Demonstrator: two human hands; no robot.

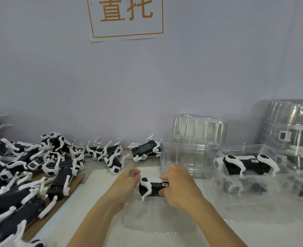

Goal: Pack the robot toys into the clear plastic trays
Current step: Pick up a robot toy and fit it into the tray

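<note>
A black-and-white robot dog toy point(151, 188) is held over a clear plastic tray point(157, 220), clamped by the right hand point(179, 186) and touched by the curled left hand point(127, 180). If it is pressed in misaligned, a thin white leg point(145, 195) could probably be bent or the tray deformed.

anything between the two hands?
Head view: one black-and-white robot dog toy, gripped by the right hand and touched at its head end by the left hand.

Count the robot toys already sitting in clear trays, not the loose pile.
1 for certain: a robot toy lies in the clear tray at right. A second toy, held by both hands, sits over the near tray, not clearly seated. The stacks behind may hide more.
</note>
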